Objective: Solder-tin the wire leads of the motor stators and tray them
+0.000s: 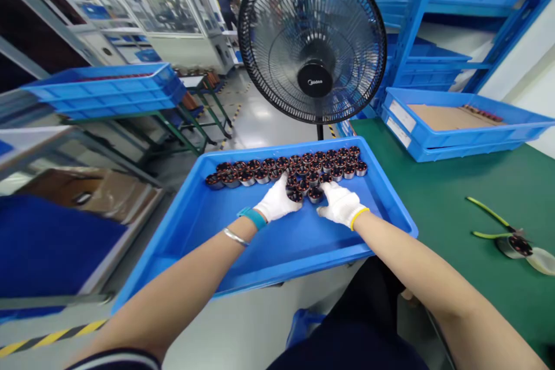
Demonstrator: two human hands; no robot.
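Observation:
Several small round motor stators (261, 176), with silver sides, black tops and copper-coloured windings, stand in rows along the far side of a blue plastic tray (277, 269). My left hand (277, 201), in a white glove, has its fingers curled round a stator (295, 195) at the near edge of the group. Beside it, my right hand (341, 203), also gloved in white, grips another stator (315, 194) from the right. Both hands are low in the tray, and the two stators sit close together. Fingertips on the far sides are partly hidden.
A black fan (315, 78) stands just behind the tray. On the green table (455, 196) at right lie green-handled cutters (494, 225), a stator (514, 245) and a roll of tape (541, 261). Blue bins (437, 133) sit behind; more stacked bins (113, 95) are at left.

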